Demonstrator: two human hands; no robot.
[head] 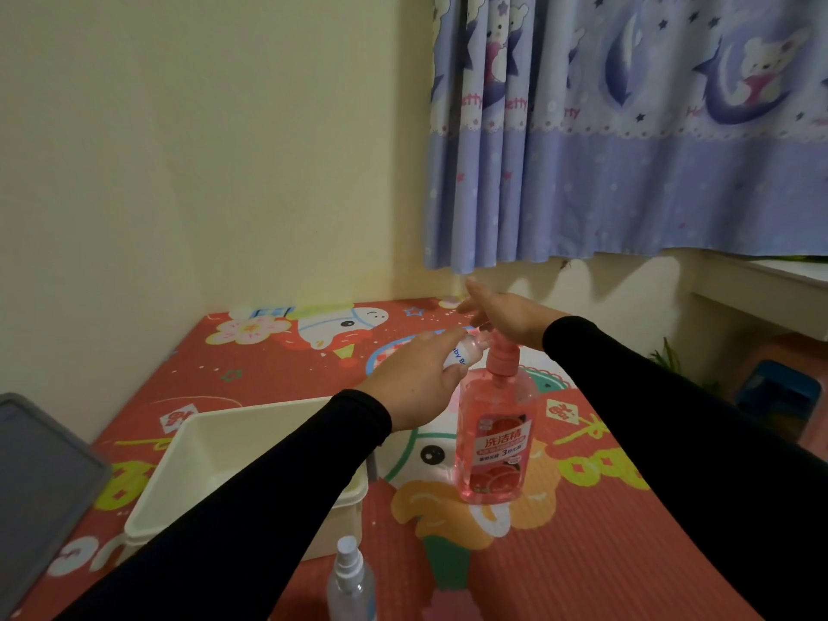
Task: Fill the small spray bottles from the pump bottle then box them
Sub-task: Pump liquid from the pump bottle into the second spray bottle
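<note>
Nearest us stands a clear capped spray bottle (pixel 350 580); our left hand (pixel 414 379) grips a small white bottle (pixel 466 351) lettered in blue at the pump spout; our right hand (pixel 504 316), fingers straight, presses the pink pump bottle (pixel 495 445), labelled 洗洁精.

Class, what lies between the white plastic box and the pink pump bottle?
Head view: the left forearm's black sleeve crosses above bare mat between white plastic box and pink pump bottle.

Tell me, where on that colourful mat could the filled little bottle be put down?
Bare mat lies right of the pink pump bottle, and more beyond it toward the wall. It is crowded near the left: the white box, a clear spray bottle in front of it, and both hands at the pump.
</note>
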